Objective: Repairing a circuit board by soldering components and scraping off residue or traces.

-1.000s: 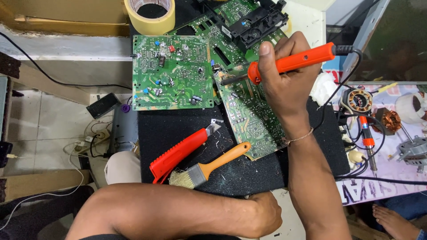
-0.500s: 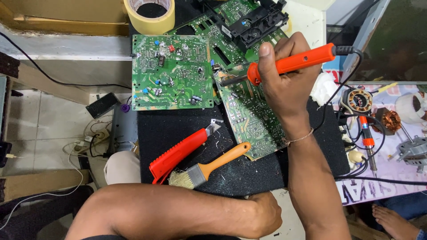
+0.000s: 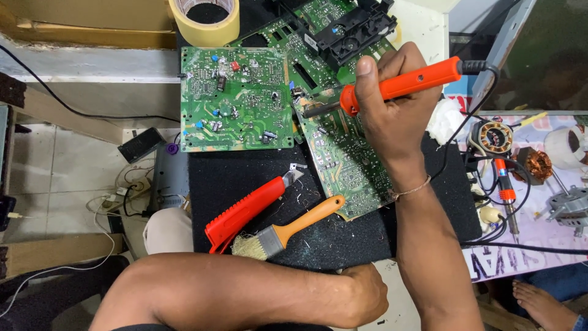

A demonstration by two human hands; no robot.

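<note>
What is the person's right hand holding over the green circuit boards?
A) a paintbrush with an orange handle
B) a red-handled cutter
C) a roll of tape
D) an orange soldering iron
D: the right hand wraps its fingers around the orange soldering iron, tip down on the tilted circuit board; the paintbrush and red-handled cutter lie untouched on the black mat.

The right hand (image 3: 392, 116) grips an orange soldering iron (image 3: 404, 83), its tip touching a tilted green circuit board (image 3: 343, 159). The left hand (image 3: 364, 294) rests closed at the black mat's (image 3: 245, 178) near edge, beside a paintbrush (image 3: 288, 230) and red-handled cutter (image 3: 248, 211).
</note>
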